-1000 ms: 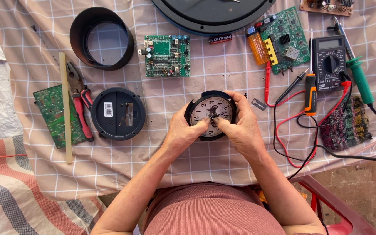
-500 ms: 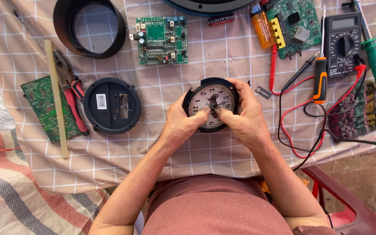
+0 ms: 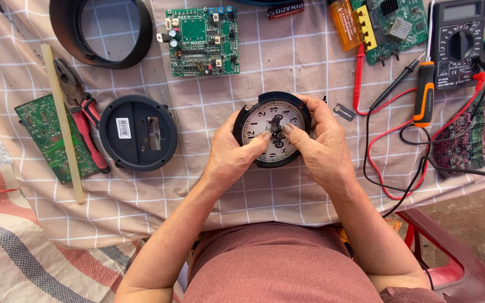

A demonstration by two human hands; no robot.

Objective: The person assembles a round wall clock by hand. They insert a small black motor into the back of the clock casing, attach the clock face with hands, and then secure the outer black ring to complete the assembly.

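A round black clock with a white dial (image 3: 265, 120) lies face up on the checked cloth (image 3: 310, 67) in the middle of the head view. My left hand (image 3: 231, 160) holds its left rim, thumb tip on the dial near the centre. My right hand (image 3: 321, 148) wraps the right rim, fingers curling over the top edge and thumb meeting the left thumb at the small dark hands in the dial's centre. To the left of the clock lies the round black back cover (image 3: 138, 132) with a white label.
A black ring bezel (image 3: 63, 25) sits at top left, green circuit boards (image 3: 203, 40) (image 3: 46, 137) nearby, red-handled pliers (image 3: 82, 118) and a pale stick (image 3: 63, 123) at left. A multimeter (image 3: 458, 42) with red and black leads, screwdrivers (image 3: 425, 92) and a red chair (image 3: 456, 264) lie right.
The view has shifted so the table items sit higher in frame. Both hands stay on the clock, thumbs still working at the dial's centre.
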